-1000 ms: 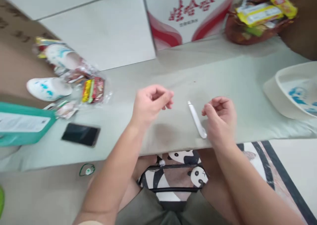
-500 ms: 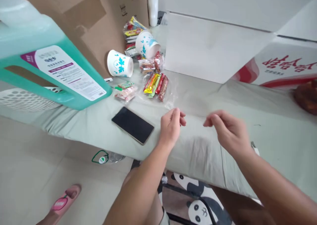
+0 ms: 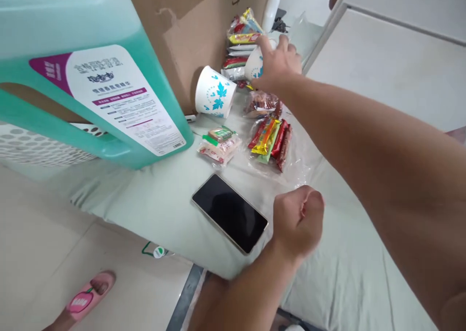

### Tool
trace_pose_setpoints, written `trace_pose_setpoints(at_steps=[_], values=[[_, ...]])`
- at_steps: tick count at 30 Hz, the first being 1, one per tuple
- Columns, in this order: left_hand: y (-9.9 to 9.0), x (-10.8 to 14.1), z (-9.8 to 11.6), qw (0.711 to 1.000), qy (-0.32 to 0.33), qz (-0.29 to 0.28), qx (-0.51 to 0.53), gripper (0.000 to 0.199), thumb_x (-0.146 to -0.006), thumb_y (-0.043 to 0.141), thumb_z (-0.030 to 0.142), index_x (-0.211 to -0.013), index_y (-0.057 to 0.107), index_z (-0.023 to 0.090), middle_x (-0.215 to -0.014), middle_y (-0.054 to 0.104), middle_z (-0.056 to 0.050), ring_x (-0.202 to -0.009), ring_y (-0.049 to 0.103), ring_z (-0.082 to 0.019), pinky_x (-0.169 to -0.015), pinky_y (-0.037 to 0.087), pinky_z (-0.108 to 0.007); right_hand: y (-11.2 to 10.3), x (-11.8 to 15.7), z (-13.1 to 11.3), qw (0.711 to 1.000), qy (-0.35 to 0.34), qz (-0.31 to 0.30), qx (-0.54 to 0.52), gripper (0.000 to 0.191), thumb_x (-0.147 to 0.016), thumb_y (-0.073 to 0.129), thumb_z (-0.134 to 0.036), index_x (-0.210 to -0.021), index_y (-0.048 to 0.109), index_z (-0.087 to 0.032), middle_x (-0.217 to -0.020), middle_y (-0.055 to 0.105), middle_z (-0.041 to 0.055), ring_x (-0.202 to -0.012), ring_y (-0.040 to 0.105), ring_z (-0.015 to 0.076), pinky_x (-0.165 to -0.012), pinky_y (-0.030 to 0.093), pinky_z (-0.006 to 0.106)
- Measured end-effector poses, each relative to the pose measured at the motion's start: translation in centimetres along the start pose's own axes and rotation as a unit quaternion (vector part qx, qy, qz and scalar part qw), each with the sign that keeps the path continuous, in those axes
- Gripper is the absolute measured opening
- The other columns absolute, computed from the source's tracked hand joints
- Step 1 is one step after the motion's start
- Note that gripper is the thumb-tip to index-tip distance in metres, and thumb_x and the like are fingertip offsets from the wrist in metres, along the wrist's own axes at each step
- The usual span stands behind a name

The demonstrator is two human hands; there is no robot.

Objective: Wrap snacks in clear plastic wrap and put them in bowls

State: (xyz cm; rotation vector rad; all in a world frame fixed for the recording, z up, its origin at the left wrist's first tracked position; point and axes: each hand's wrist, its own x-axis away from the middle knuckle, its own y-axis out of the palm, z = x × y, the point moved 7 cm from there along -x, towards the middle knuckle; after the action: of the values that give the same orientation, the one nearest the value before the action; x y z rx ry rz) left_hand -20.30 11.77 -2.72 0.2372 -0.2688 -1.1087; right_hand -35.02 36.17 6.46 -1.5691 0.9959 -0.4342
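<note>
My right hand reaches to the back of the cloth-covered surface, its fingers around a white paper cup with blue leaf prints. Part of that cup is hidden behind the hand. A second paper cup of the same print lies tipped to its left, against the cardboard box. My left hand is closed in a fist near the front, and nothing sticks out of it. Beside it lies a phone with a dark screen. Wrapped snack sticks in clear plastic and a packaged bread lie between the hands and the phone.
A large jug of green liquid stands at the left, before a cardboard box. Several snack packs are stacked behind the cups. A white box rises at the back right. On the floor is a foot in a pink slipper.
My right hand has moved from the front to the far cup and taken hold of it. My left hand has closed into a fist. The view has shifted left and closer.
</note>
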Motion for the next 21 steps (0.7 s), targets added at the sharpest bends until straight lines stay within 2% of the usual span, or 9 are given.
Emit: trace_pose_setpoints(at_steps=[2,5,8,12,14,17,19,21], values=[[-0.4,-0.3,0.2,1.0,0.01,0.003,-0.014,0.044,-0.098,0.049,0.049,-0.064,0.05,0.021,-0.053,0.048,0.0,-0.055,0.049,-0.014,-0.054,0.037,-0.029,0.8,-1.2,0.6,0.998,0.048,-0.028,0.0,0.104,-0.059,0.095,-0.014,-0.15,0.044,-0.025,-0.149,0.046,0.0181,-0.136,0.053,0.0441,-0.115,0.039,0.069],[-0.9,-0.6,0.5,1.0,0.013,0.005,-0.016,0.042,-0.096,0.05,0.045,-0.062,0.045,0.022,-0.053,0.046,0.001,-0.054,0.046,-0.013,-0.053,0.035,-0.029,1.4,-1.9,1.4,0.997,0.068,-0.031,0.016,0.108,-0.062,0.095,-0.015,-0.153,0.039,-0.029,-0.138,0.051,0.0147,-0.134,0.055,0.0465,-0.112,0.04,0.071],[-1.2,-0.7,0.8,1.0,0.021,0.012,-0.002,0.035,-0.092,0.049,0.038,-0.062,0.043,0.022,-0.053,0.043,0.002,-0.053,0.042,-0.012,-0.053,0.032,-0.029,1.3,-2.5,2.1,1.0,0.025,0.005,0.011,0.112,-0.057,0.098,-0.017,-0.151,0.039,-0.032,-0.133,0.051,0.0126,-0.133,0.055,0.0478,-0.113,0.039,0.071],[-0.9,-0.2,1.2,0.999,0.026,0.014,0.014,0.036,-0.092,0.047,0.042,-0.063,0.044,0.022,-0.052,0.041,0.003,-0.052,0.04,-0.012,-0.051,0.03,-0.029,0.9,-3.3,3.1,0.996,-0.066,0.051,-0.034,0.114,-0.048,0.1,-0.016,-0.146,0.046,-0.036,-0.128,0.051,0.0109,-0.129,0.057,0.0495,-0.109,0.042,0.07],[-0.5,0.2,1.4,0.999,0.03,0.012,0.018,0.037,-0.092,0.048,0.043,-0.062,0.043,0.022,-0.052,0.04,0.003,-0.051,0.038,-0.011,-0.051,0.029,-0.029,0.0,-3.1,3.0,0.993,-0.084,0.067,-0.044,0.113,-0.05,0.098,-0.02,-0.149,0.046,-0.036,-0.126,0.051,0.0104,-0.126,0.057,0.0524,-0.105,0.043,0.073],[0.0,0.7,1.7,0.999,0.041,0.01,0.019,0.037,-0.092,0.048,0.045,-0.062,0.045,0.022,-0.052,0.04,0.003,-0.051,0.038,-0.012,-0.051,0.028,-0.029,-2.5,-1.3,1.6,0.996,-0.054,0.072,-0.021,0.117,-0.053,0.094,-0.017,-0.156,0.042,-0.035,-0.122,0.053,0.0116,-0.121,0.058,0.0583,-0.097,0.042,0.077],[0.2,0.9,1.8,0.999,0.046,0.01,0.01,0.036,-0.092,0.047,0.045,-0.064,0.048,0.022,-0.053,0.041,0.003,-0.052,0.039,-0.012,-0.052,0.029,-0.029,-4.9,1.1,0.5,0.997,-0.028,0.067,-0.003,0.114,-0.061,0.087,-0.015,-0.161,0.037,-0.036,-0.124,0.052,0.0119,-0.122,0.059,0.0565,-0.099,0.042,0.076],[0.2,0.9,1.9,0.999,0.05,0.014,-0.001,0.037,-0.093,0.047,0.045,-0.065,0.049,0.022,-0.053,0.042,0.003,-0.053,0.04,-0.012,-0.054,0.031,-0.029,-7.2,4.8,0.4,0.996,-0.027,0.062,-0.055,0.113,-0.067,0.084,-0.016,-0.162,0.03,-0.041,-0.132,0.051,0.0117,-0.127,0.057,0.0522,-0.104,0.041,0.073]])
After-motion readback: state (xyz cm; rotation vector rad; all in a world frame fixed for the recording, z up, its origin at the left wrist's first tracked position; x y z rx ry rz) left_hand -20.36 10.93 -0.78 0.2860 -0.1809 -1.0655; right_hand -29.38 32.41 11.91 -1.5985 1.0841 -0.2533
